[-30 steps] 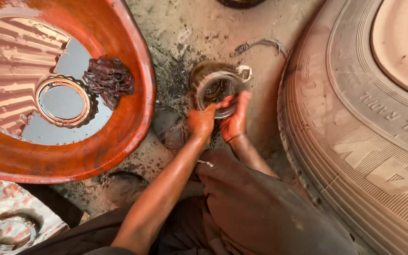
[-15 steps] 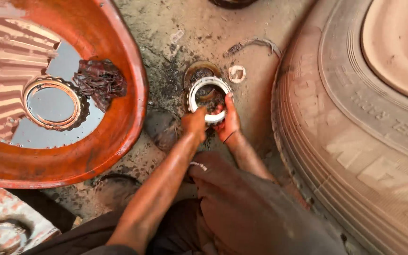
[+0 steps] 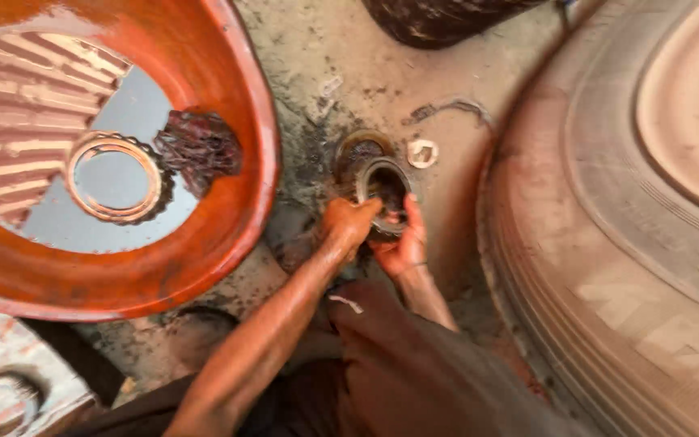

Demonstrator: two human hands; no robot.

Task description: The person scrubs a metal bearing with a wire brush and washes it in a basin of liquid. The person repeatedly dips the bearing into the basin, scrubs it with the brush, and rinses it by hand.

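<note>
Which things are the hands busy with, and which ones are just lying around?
Busy with:
- left hand and right hand, both gripping the metal ring
- the rusty round part right behind it

Lying around:
- orange basin of liquid with a ring and dark greasy lump
- small washer
- big tyre

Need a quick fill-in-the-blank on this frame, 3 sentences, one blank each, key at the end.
1. Both hands, the left hand and the right hand, grip a greasy metal ____ shaped part over the oily ground.
2. The basin beside the left arm is ____ in colour.
3. The large dusty ____ lies on the right-hand side of the head view.

Missing words: ring; orange; tyre
</note>
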